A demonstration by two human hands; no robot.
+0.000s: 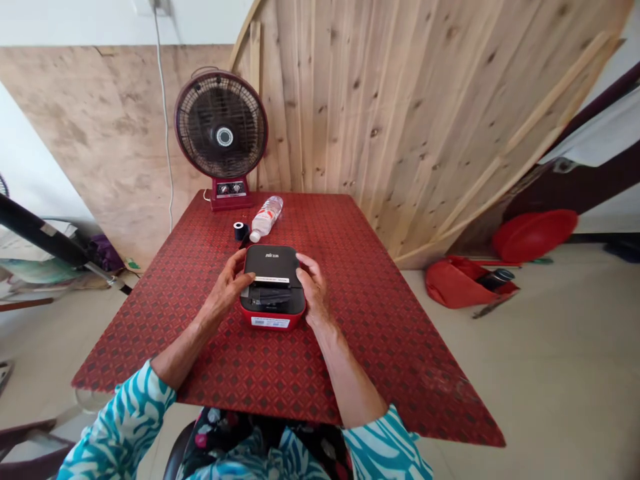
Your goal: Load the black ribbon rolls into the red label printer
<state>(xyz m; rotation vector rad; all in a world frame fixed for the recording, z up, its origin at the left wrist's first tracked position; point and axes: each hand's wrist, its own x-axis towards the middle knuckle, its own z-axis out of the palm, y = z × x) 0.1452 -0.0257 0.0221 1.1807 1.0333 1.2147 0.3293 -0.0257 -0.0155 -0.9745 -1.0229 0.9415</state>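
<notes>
A small black-and-red label printer (pixel 274 263) with rounded corners lies on the table in front of me. A white strip runs across its black top, above a darker recessed part, and a white sticker is on its red front side. My left hand (pixel 231 283) grips its left side, with the thumb on the top near the strip's end. On the opposite side my right hand (pixel 314 288) has its fingers along the edge and its thumb at the top's rim. The undersides of the fingers are partly hidden. Behind the printer stands a small dark roll (pixel 241 231) with a white core.
A clear plastic bottle (pixel 267 217) lies on its side behind the printer. Farther back stands a dark red electric fan (pixel 223 133). The table (pixel 380 347) has a red patterned cover. Wooden boards lean behind it, and a red bag (pixel 453 283) sits on the floor to the right.
</notes>
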